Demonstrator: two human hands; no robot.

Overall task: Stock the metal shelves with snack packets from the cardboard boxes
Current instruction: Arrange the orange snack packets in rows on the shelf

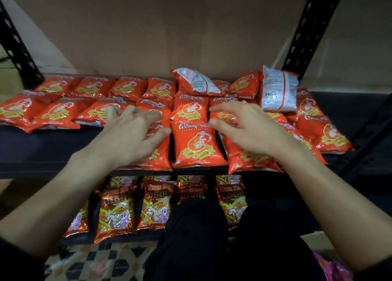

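While our left hand [131, 136] and right hand [248, 130] are spread and empty, we fear nudging centre-frame front packets [196, 145] off the shelf [53, 149].

dark metal shelf [53, 145] — orange prawn-cracker packets [196, 142] lying flat

prawn cracker packets [196, 145] at 12 o'clock: orange-red, yellow sticks, white prawn | flipped packets [277, 89] at 1 o'clock: silvery-white backs | lower packets [116, 212] at 6 o'clock: bronze-orange, purple squid | floor [101, 257] at 7 o'clock: black-cream checks
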